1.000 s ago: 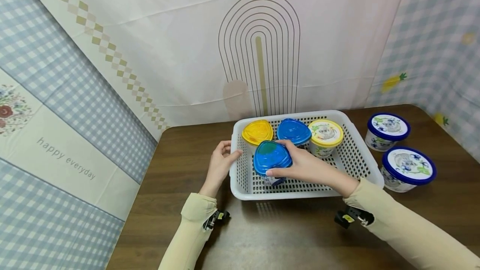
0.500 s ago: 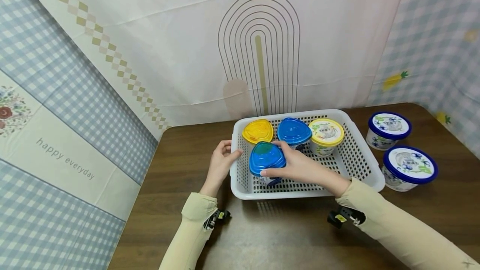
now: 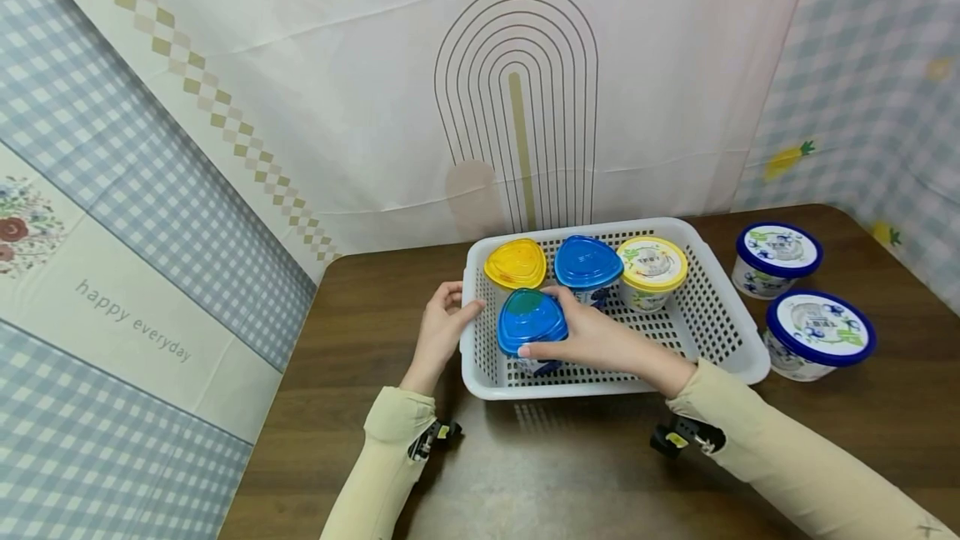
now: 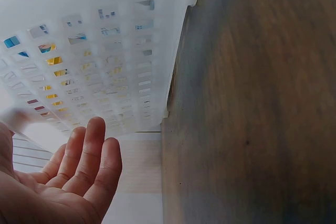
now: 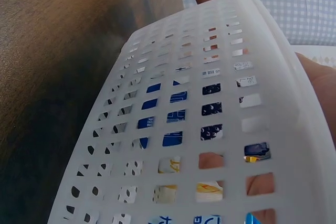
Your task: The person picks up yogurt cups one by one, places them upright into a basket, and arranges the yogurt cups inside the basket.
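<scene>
My right hand (image 3: pixel 588 336) grips a tub with a blue rounded-triangle lid (image 3: pixel 531 321), thumb at the near side and fingers behind. That tub stands in the front left of a white perforated plastic basket (image 3: pixel 592 391); whether it touches the floor, I cannot tell. My left hand (image 3: pixel 441 327) is at the basket's left rim, thumb over the edge and the other fingers outside. In the left wrist view those fingers (image 4: pixel 90 153) look loose and slightly bent. Behind the held tub are a yellow triangular-lidded tub (image 3: pixel 516 263), another blue-lidded tub (image 3: pixel 588 262) and a round yellow-lidded tub (image 3: pixel 652 265).
Two round tubs with dark blue rims, one farther back (image 3: pixel 777 252) and one nearer (image 3: pixel 819 332), stand on the brown wooden table (image 3: pixel 540 473) right of the basket. A patterned cloth (image 3: pixel 360 107) hangs behind the table. Basket walls hide much from both wrist cameras.
My right hand has moved the blue-lidded tub a little left and toward me inside the basket. My left hand has stayed at the rim, and the other tubs have kept their places.
</scene>
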`<action>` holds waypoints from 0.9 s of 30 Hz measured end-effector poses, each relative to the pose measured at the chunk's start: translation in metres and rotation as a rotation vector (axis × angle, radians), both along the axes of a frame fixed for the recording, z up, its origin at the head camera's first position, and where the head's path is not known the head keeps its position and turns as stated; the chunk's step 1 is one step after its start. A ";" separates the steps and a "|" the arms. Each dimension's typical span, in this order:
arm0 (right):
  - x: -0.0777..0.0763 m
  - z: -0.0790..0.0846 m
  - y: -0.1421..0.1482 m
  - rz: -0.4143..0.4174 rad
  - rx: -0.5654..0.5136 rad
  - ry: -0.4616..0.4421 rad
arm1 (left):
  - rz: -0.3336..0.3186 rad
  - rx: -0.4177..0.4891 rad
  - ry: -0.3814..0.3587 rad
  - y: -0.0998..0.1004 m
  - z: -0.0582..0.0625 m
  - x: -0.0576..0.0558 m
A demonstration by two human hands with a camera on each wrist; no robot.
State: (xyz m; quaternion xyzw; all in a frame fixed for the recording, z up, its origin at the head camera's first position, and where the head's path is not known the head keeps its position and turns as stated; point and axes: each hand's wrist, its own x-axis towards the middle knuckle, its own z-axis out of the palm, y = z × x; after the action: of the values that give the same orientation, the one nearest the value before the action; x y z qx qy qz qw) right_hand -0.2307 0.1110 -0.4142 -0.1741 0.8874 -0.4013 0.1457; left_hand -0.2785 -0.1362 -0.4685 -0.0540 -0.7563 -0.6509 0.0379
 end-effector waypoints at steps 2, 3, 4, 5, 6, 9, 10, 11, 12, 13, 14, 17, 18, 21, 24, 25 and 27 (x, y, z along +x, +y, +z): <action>0.000 0.000 -0.001 0.006 -0.004 0.002 | 0.002 0.006 -0.008 0.000 -0.001 0.000; 0.000 -0.001 -0.001 0.008 -0.007 0.003 | 0.002 0.008 -0.008 0.000 -0.001 -0.001; 0.001 -0.001 -0.001 0.010 -0.008 0.003 | 0.002 0.008 -0.007 0.000 -0.002 -0.001; 0.001 -0.001 -0.001 0.010 -0.008 0.003 | 0.003 0.008 -0.006 0.000 -0.002 -0.001; 0.001 -0.002 -0.001 0.009 -0.008 0.003 | 0.004 0.007 -0.006 0.000 -0.002 -0.001; 0.002 -0.003 -0.002 0.004 0.001 0.006 | 0.008 0.001 -0.004 0.000 -0.002 -0.001; 0.002 -0.003 -0.002 -0.001 0.006 0.006 | 0.009 -0.003 -0.004 0.000 -0.002 -0.001; 0.002 -0.003 -0.003 -0.004 0.009 0.008 | 0.010 -0.006 -0.005 0.000 -0.002 -0.001; 0.003 -0.003 -0.003 -0.006 0.012 0.011 | 0.011 -0.008 -0.007 0.000 -0.002 -0.001; 0.003 -0.004 -0.004 -0.008 0.013 0.012 | 0.011 -0.008 -0.007 0.000 -0.002 -0.001; 0.003 -0.004 -0.004 -0.011 0.014 0.012 | 0.013 -0.009 -0.008 0.000 -0.002 -0.001; 0.003 -0.005 -0.005 -0.012 0.007 0.014 | 0.013 -0.005 -0.010 0.000 -0.001 -0.001; 0.003 -0.005 -0.005 -0.011 0.004 0.013 | 0.013 -0.005 -0.011 0.000 -0.001 -0.001; 0.003 -0.006 -0.006 -0.007 -0.007 0.012 | 0.015 -0.006 -0.011 0.000 -0.001 -0.001; 0.002 -0.006 -0.007 -0.005 -0.009 0.009 | 0.016 -0.009 -0.013 0.000 0.000 -0.001; 0.002 -0.006 -0.007 -0.005 -0.009 0.008 | 0.015 -0.010 -0.015 0.001 0.000 -0.001; 0.003 -0.006 -0.008 -0.007 -0.001 -0.001 | 0.015 -0.008 -0.017 0.001 -0.001 0.000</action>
State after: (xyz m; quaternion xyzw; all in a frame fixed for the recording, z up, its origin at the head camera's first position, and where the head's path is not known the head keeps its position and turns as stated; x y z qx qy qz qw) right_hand -0.2281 0.1030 -0.4205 -0.1709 0.8876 -0.4024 0.1447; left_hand -0.2786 -0.1357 -0.4691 -0.0429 -0.7596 -0.6480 0.0361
